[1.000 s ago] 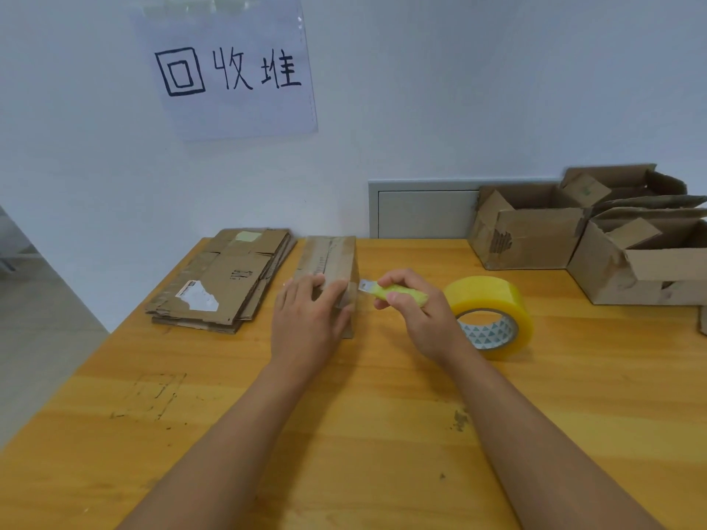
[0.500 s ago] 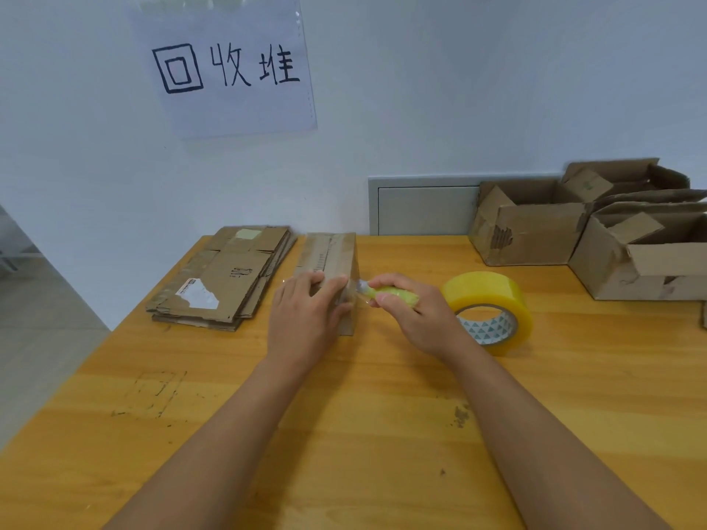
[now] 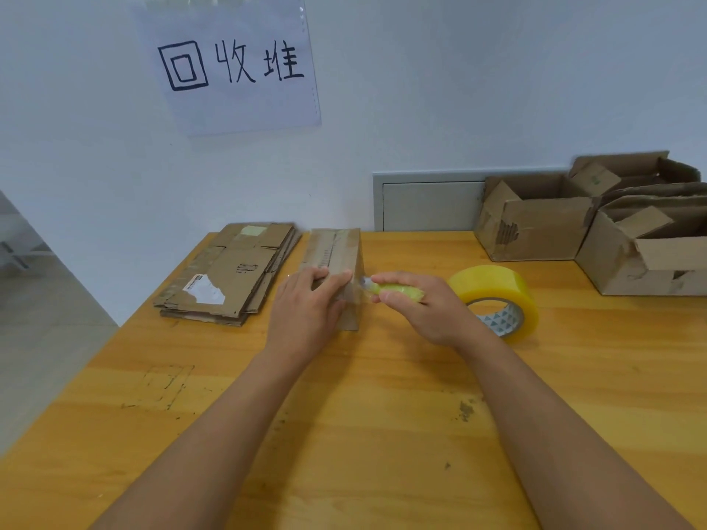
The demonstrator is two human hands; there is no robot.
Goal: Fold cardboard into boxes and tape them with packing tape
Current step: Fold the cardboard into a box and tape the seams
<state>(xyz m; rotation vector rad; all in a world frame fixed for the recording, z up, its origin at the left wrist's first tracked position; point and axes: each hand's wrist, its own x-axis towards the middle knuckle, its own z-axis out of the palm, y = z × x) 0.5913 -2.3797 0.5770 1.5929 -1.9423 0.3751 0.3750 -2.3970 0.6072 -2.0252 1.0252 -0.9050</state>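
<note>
Cardboard box (image 3: 334, 258) long axis runs away from viewer; left hand (image 3: 306, 311) flat on top, fingers straight. Right hand (image 3: 417, 307) grips yellow-green utility knife (image 3: 394, 289), blade pointing left at box.

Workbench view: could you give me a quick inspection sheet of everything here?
Surface: wooden table, scuffed and stained.
Job's things: small cardboard box; yellow tape roll on edge; flat cardboard stack.
Clutter: two open cardboard boxes far right.
Grips: left hand presses on the small box; right hand grips yellow-green cutter at the box's edge.
Cables: nothing seen.
Surroundings: white wall, handwritten paper sign, grey wall panel.
</note>
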